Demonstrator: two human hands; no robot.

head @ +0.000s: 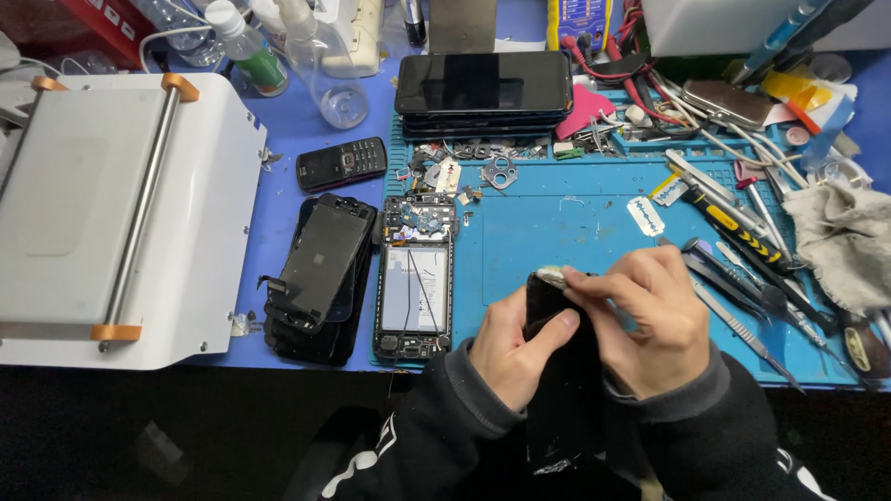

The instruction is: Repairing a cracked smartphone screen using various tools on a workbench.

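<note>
left hand [509, 348], right hand [650, 320] — gripping (both) black screen panel [561, 390]

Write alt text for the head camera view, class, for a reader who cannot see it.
Two hands hold a black phone screen panel upright over a blue work mat: the left hand grips its side while the right hand pinches its top edge. An opened phone and stacked screens lie to the left, scattered tools to the right.

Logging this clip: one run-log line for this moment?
left hand: holds black phone panel | right hand: fingers at panel's top edge | beside: opened phone
</note>
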